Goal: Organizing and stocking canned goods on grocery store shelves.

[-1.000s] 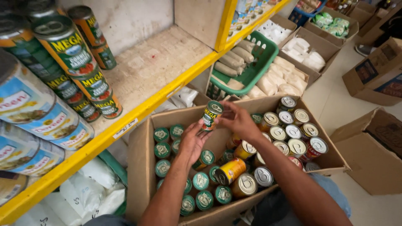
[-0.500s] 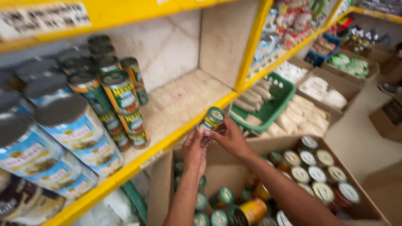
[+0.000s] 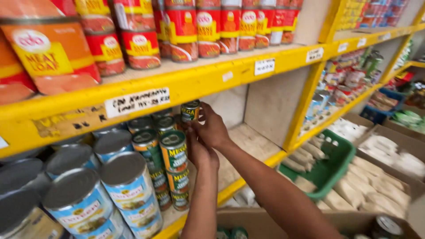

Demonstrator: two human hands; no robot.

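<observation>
While both arms reach up and forward into the middle shelf bay, the right hand (image 3: 212,128) is closed around a small green-labelled can (image 3: 190,111), fingers curled over its side and rim. This can is a smooth metal cylinder with a glossy paper label; it stands upright, long axis vertical, lid upward, at the top of the stacked column just left of the hand. The left hand (image 3: 200,152) sits directly below the right, palm toward the stack, fingers partly curled; whether it grips anything cannot be told. Immediately left of both hands stand matching green cans (image 3: 173,152), piled several high, all upright. Further left are wider blue-labelled tins (image 3: 128,181) with dull grey lids. Above the hands runs a painted yellow shelf edge (image 3: 186,84) carrying red-labelled cans (image 3: 208,31). Below and right of the forearms lie a green plastic basket (image 3: 338,166) and an open cardboard box (image 3: 310,221)
</observation>
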